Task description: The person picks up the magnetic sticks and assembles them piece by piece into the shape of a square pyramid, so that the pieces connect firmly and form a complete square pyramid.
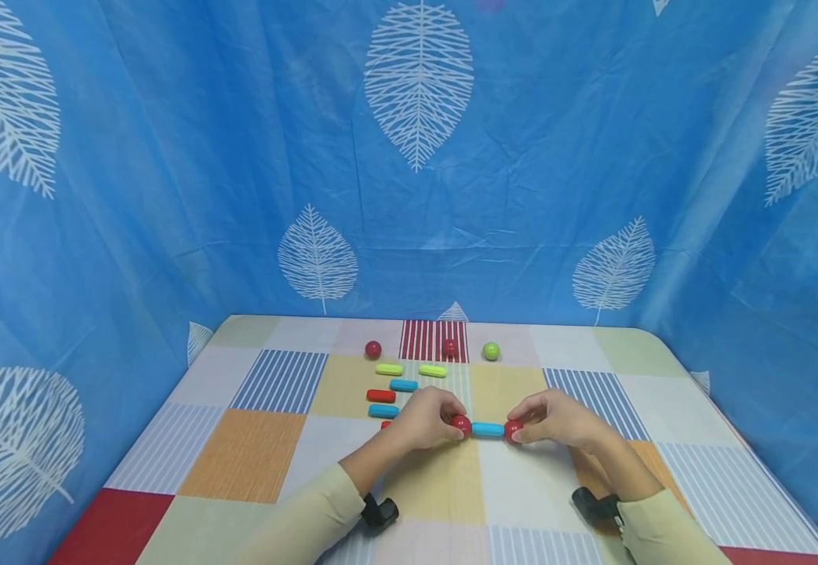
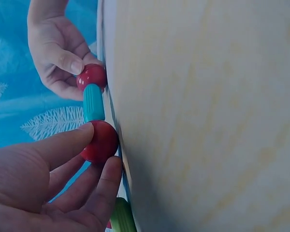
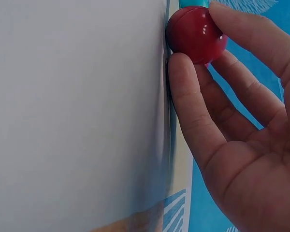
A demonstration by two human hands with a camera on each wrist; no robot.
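Note:
A blue rod (image 1: 488, 429) lies level between two red balls, one at each end, low over the tabletop. My left hand (image 1: 428, 417) grips the left red ball (image 1: 461, 424) with thumb and fingers. The right red ball (image 1: 513, 431) is pinched by my right hand (image 1: 558, 418). In the left wrist view the ribbed blue rod (image 2: 93, 102) meets both balls, and the left thumb presses on the nearer red ball (image 2: 102, 142). The right wrist view shows the right fingers around their red ball (image 3: 197, 35), with just a bit of blue rod behind it.
Farther back on the patchwork cloth (image 1: 253, 455) stand a red ball (image 1: 373, 350), another red ball (image 1: 449, 347) and a green ball (image 1: 491, 351). Green rods (image 1: 432, 371), blue rods (image 1: 383, 410) and a red rod (image 1: 381, 395) lie left of centre. A blue curtain (image 1: 521, 157) surrounds the table.

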